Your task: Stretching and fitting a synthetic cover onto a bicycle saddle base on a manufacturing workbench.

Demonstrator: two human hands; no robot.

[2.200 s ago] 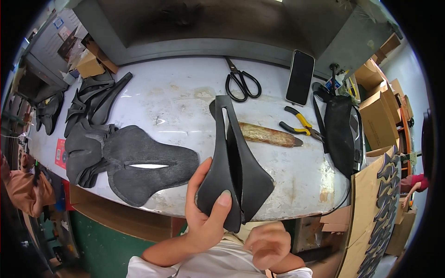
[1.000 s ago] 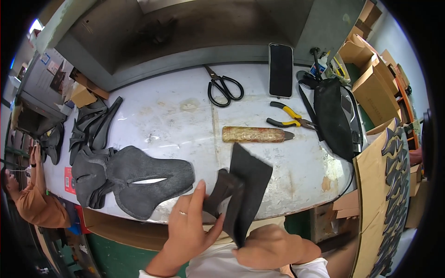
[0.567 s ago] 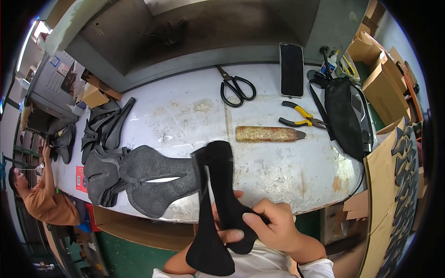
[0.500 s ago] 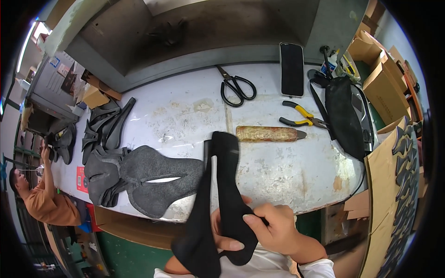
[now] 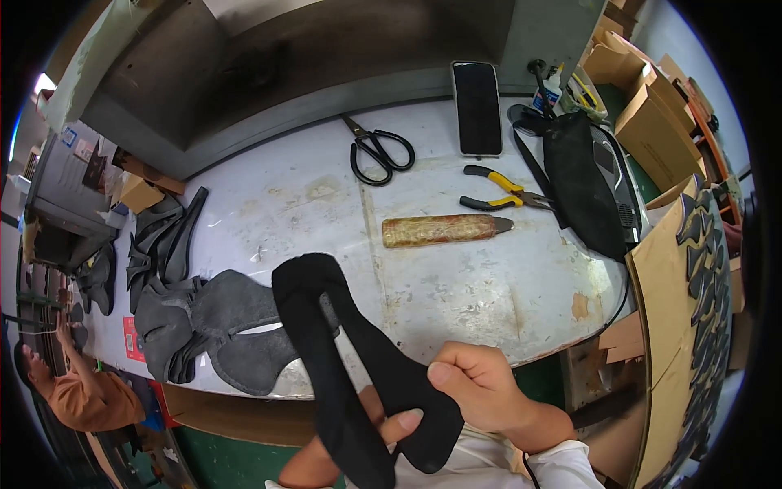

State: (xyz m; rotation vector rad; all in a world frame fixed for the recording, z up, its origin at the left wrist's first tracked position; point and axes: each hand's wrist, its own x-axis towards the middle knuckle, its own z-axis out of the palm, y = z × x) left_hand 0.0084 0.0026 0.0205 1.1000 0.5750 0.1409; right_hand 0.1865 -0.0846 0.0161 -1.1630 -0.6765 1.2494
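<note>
A black bicycle saddle cover [image 5: 403,375] with a long slot down its middle is held over the table's near edge, its narrow end up and to the left. My left hand [image 5: 399,425] grips it from below, thumb pressed on the front beside the slot; its other fingers are mostly hidden behind the material. At the cover's right edge, my right hand [image 5: 482,389] is closed, thumb against curled fingers, pinching that edge. Behind the cover lie grey saddle-shaped pads [image 5: 244,359], partly hidden by it.
Scissors [image 5: 380,155], yellow-and-black pliers [image 5: 505,191], a tape-wrapped knife [image 5: 440,231] and a phone [image 5: 477,110] lie on the white table [image 5: 456,301]. A black pouch [image 5: 582,183] sits at right, beside a cardboard board [image 5: 664,326]. Another person [image 5: 94,387] is at far left.
The cover's narrow end has swung left, now overlapping the grey pads. Both hands keep their hold. The whole view has shifted, so the table things appear further left.
</note>
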